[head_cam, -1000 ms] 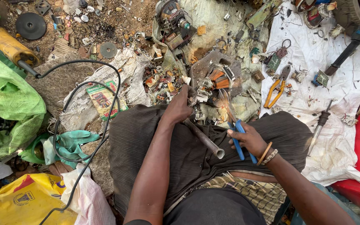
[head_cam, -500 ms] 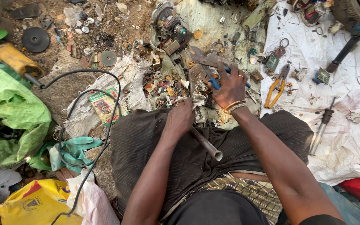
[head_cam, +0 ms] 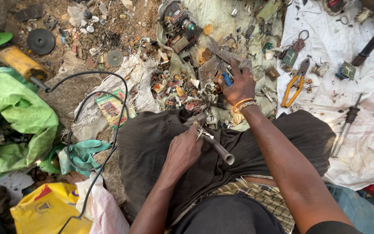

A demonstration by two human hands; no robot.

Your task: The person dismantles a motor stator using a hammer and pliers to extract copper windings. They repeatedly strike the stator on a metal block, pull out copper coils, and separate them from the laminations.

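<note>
— Looking down through the head camera, we see our left hand (head_cam: pixel 182 151) closed around a grey metal pipe (head_cam: pixel 216 148) that lies slantwise across the dark cloth (head_cam: pixel 152 147) on our lap. The pipe's open end points toward our waist, and its far end, with small metal bits on it, sits just above our knuckles.

— And our right hand (head_cam: pixel 239 84)?

— We have it stretched forward over the scrap heap (head_cam: pixel 178 89), fingers curled on a blue-handled tool (head_cam: pixel 227 79) and pressing it against a flat grey metal plate (head_cam: pixel 213 67). We cannot tell what kind of tool it is; only a bit of blue handle shows between the fingers.

— How much room do we have around them?

— Little ahead: the heap runs right up to the edge of the lap cloth, so our right hand rests among loose parts. To the right, the white sheet (head_cam: pixel 369 143) has barer patches, with yellow-handled pliers (head_cam: pixel 295 84) near our right wrist and a screwdriver (head_cam: pixel 345 125) farther out. To the left, a black cable (head_cam: pixel 104 130) loops along the cloth's edge, just beside a green glove (head_cam: pixel 83 154). A yellow angle grinder (head_cam: pixel 20 63) lies well apart at the upper left, next to the green bag (head_cam: pixel 14 112).

— And between our hands?

— They stay apart, with the near edge of the heap between them.
</note>
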